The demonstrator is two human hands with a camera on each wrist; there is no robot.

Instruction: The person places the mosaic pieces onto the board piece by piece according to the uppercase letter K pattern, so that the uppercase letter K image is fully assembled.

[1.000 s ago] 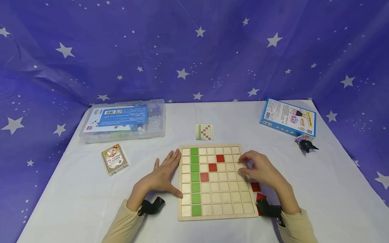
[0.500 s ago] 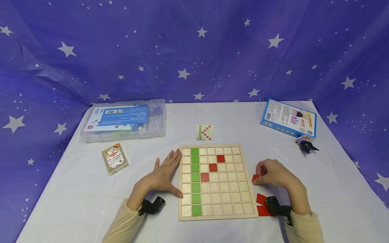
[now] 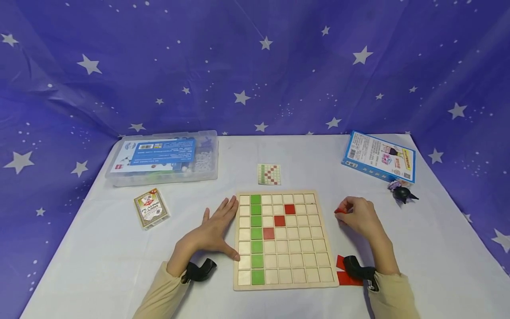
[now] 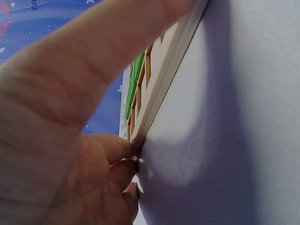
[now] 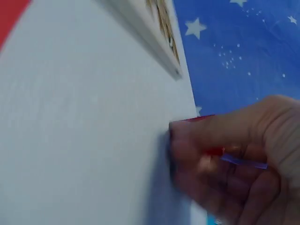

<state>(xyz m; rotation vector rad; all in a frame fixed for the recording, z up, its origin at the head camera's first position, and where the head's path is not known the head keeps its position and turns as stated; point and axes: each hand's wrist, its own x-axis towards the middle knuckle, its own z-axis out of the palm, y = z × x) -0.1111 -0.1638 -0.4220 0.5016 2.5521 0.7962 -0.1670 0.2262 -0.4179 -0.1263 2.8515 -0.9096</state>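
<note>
A wooden grid board (image 3: 295, 246) lies flat on the white table, with a column of green squares (image 3: 256, 233) near its left side. Three red squares (image 3: 280, 220) step up diagonally to the right of that column. My left hand (image 3: 213, 232) rests at the board's left edge, thumb and fingers spread and touching the rim, as the left wrist view also shows. To the right of the board, my right hand (image 3: 360, 217) pinches a red square tile (image 3: 340, 211) above the cloth; fingers hide part of it. More red tiles (image 3: 348, 278) lie by the board's lower right corner, partly behind the wrist camera.
A small pattern card (image 3: 269, 174) lies beyond the board. At the left are a clear plastic case (image 3: 163, 159) and a playing-card box (image 3: 151, 208). A blue-edged box (image 3: 379, 155) and a small black figure (image 3: 404, 194) sit at the far right.
My right hand went from the board's right edge down to the loose tiles, took hold of a red tile and moved it away from me. The left hand stayed put.
</note>
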